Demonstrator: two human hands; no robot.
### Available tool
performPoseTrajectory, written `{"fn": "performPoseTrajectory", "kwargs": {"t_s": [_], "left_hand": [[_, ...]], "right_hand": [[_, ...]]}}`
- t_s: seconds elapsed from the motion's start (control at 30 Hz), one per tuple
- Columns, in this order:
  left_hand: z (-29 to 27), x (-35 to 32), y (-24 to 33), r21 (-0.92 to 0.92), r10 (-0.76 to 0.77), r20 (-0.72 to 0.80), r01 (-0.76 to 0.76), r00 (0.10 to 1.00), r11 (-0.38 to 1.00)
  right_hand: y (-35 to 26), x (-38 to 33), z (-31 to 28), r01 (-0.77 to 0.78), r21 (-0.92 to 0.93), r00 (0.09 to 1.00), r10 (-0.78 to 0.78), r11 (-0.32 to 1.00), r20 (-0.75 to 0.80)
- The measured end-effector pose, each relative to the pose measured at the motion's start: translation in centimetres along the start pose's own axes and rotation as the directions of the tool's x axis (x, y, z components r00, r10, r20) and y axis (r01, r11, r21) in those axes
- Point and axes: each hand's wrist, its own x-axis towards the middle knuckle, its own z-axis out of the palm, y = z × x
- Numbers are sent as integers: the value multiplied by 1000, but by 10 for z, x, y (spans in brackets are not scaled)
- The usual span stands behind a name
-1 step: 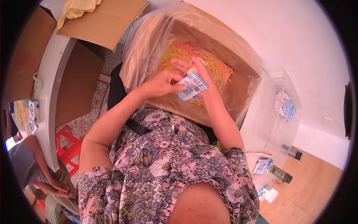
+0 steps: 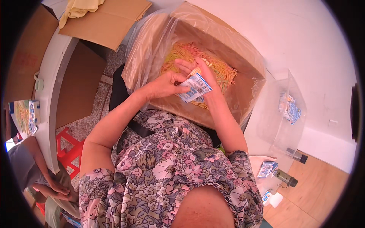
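Observation:
My left hand (image 2: 167, 84) pinches a small white and blue printed packet (image 2: 195, 87) between thumb and fingers. The packet is held tilted against my right hand (image 2: 207, 72) and hides part of its palm. A small bunch of thin pale sticks (image 2: 195, 71) lies in my right hand, along the palm and fingers; the sticks' lower ends are behind the packet. Both hands are over a large cardboard box (image 2: 224, 34) lined with clear plastic. A heap of thin yellow, orange and pink sticks (image 2: 224, 68) covers its bottom.
A clear plastic bin (image 2: 266, 97) with packets (image 2: 291, 108) stands at right, near a dark green bottle (image 2: 286, 178). At left are a white table (image 2: 57, 95), a red stool (image 2: 68, 152) and another person's hands (image 2: 62, 192). Flat cardboard (image 2: 110, 22) lies at the upper left.

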Motion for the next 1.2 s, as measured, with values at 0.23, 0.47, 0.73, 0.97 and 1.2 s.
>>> {"fn": "performPoseTrajectory", "kwargs": {"t_s": [0.23,0.47,0.73,0.97,1.2], "left_hand": [[17,-11,32,-86,153,-151,-167,977,982],[35,21,8,4,208,-73,-208,975,978],[41,24,20,346,385,-55,-344,921,873],[32,35,-1,242,334,-175,-288,926,926],[27,35,-5,-74,113,-222,-133,968,988]], "right_hand": [[0,-19,-13,360,-752,908,-393,552,147],[13,-42,-7,450,-651,890,-363,611,275],[-10,-65,6,407,-912,676,-688,49,264],[-27,-70,-33,222,-944,657,-753,245,-40],[-21,-101,-51,229,-854,887,-461,466,-14]]}}
